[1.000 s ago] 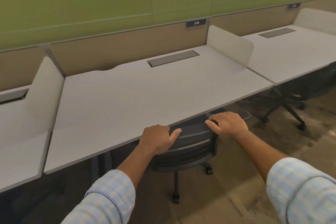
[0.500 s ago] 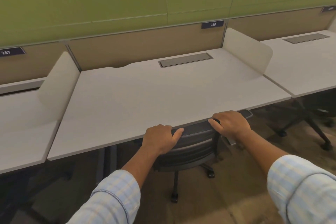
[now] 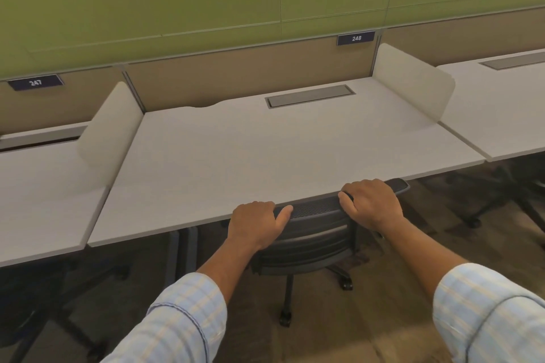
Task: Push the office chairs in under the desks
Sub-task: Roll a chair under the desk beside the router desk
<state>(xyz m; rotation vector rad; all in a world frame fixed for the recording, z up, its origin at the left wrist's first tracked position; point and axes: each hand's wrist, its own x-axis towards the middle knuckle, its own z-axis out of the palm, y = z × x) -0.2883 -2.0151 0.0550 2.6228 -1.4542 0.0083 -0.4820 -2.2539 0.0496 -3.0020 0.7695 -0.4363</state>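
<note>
A black office chair stands at the front edge of the middle grey desk. Its seat is hidden under the desk top, and only the backrest, one armrest tip, the post and some castors show. My left hand grips the top left of the backrest. My right hand grips the top right of it, next to the armrest. The top of the backrest lies right against the desk's front edge.
A desk on the left and a desk on the right adjoin, split off by low white dividers. Another chair's base shows under the right desk, and dark chair legs under the left one. Tan panels and a green wall stand behind.
The chair has rolled further in under the desk with both hands still on its backrest. My view has swung left, bringing the left desk and its number plate into sight.
</note>
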